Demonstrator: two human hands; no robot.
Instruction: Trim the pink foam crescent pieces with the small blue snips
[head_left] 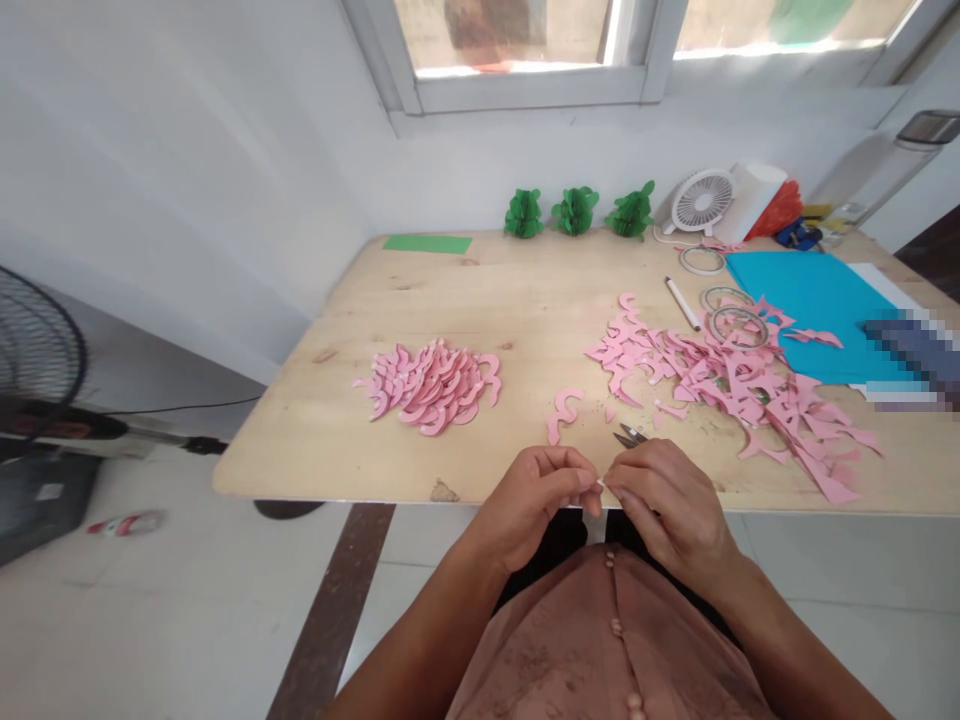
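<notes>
Head view: fingertips of the left hand (544, 488) and right hand (667, 500) pinched narrow around a tiny white bit (600, 483), mostly covered and too small to identify. At one o'clock from there, scissors (636, 434), blade tips only, the rest hidden by the right hand. At eleven, near, a wavy pink paper piece (564, 408) on the table (337, 440); at ten, a heap of similar pieces (435, 388), many overlapped. At two, pink scraps (739, 385), partly across tape rolls (703, 273); farther that way, a clear bottle (892, 175), contents hard to make out. At twelve, three green paper ornaments (575, 211). Toward three, a dark object (919, 350) lost in pixels. At nine, a fan (37, 350), cut off by the edge.
</notes>
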